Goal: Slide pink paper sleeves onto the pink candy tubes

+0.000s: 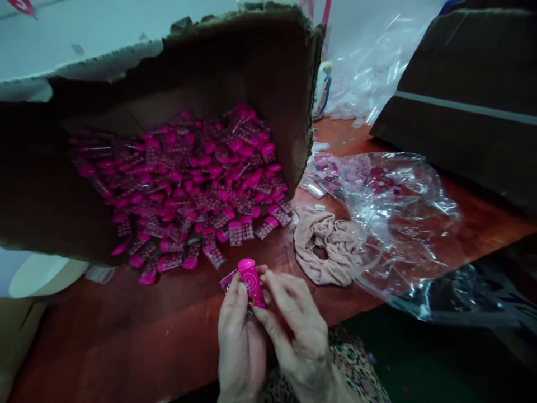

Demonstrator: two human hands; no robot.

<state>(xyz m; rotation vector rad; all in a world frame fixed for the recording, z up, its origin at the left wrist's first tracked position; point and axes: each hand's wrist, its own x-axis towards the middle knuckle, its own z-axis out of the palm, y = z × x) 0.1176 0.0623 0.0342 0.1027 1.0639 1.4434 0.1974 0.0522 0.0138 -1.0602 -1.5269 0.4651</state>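
Note:
My left hand (pixel 239 336) grips a small bright-pink bottle (pixel 250 282) with a rounded cap and a spiral pattern on its front. A shiny pink printed piece (pixel 227 280) sticks out behind the left fingers; I cannot tell what it is. My right hand (pixel 296 324) is closed at the bottle's right side, its thumb near the lower end and its fingertips near the upper part. Beyond both hands, a large pile of small clear containers with pink caps (pixel 210 184) spills from a cardboard box (pixel 268 73) lying on its side.
Right of the hands lies a crumpled beige cloth ring (pixel 323 246). Beside it is a clear plastic bag (pixel 406 224) with pink pieces inside. A dark box (pixel 470 101) stands at right, and a pale round dish (pixel 48 274) at left. The tabletop (pixel 138 336) is reddish.

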